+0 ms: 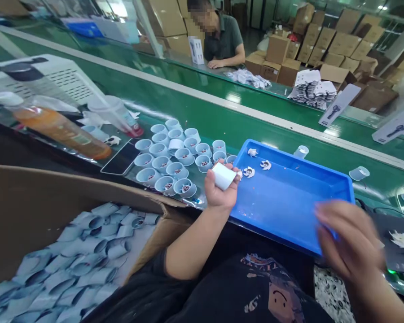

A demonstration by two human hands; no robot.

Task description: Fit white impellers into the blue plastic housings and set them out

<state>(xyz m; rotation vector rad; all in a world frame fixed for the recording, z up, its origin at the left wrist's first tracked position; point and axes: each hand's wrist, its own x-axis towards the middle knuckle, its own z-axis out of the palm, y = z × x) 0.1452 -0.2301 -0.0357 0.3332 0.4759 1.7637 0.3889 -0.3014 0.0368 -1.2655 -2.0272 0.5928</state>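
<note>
My left hand [220,193] is closed around a pale blue cylindrical cup-like housing [224,176], tilted on its side, near the left end of a blue tray [289,202]. Several small white fan wheels [265,165] lie at that end of the tray. Over the tray's right front corner hovers my right hand [350,235], smeared by motion; whether its fingers hold anything cannot be made out. To the left of my left hand, several pale blue housings [161,163] stand upright in close rows, with small parts and wires visible inside many.
An open carton [148,251] at lower left holds many housings. An orange drink bottle [63,130] lies at left. Two housings [301,152] sit beyond the tray on the green conveyor [256,121]. Across it, a person [222,40] leans over the far bench near stacked cartons.
</note>
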